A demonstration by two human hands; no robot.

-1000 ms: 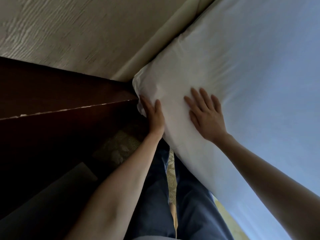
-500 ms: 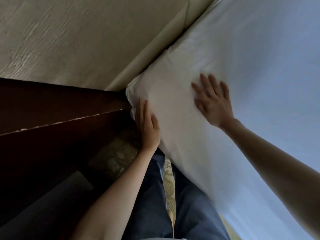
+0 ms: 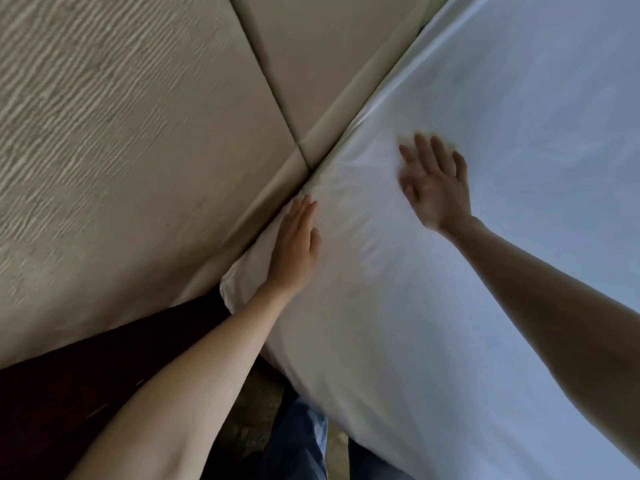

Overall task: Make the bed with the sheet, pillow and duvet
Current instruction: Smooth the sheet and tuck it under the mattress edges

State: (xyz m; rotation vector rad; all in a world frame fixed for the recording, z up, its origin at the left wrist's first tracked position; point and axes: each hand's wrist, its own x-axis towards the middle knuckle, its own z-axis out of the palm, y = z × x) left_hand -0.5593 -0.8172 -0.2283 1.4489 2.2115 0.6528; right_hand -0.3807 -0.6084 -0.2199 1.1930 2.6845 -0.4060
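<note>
Sheet (image 3: 485, 271), white, spread over the bed and covering its corner beside the padded beige headboard (image 3: 311, 81). Left hand (image 3: 294, 247): flat, fingers straight and together, pressing the sheet along the bed's edge where it meets the headboard. Right hand (image 3: 436, 181): flat, fingers spread, palm down on the sheet's top surface, further in from the edge; slightly blurred. Both hands rest on the sheet, apart from each other. Dark wooden furniture (image 3: 86, 393) at lower left. Blue trousers (image 3: 298, 441) below.
</note>
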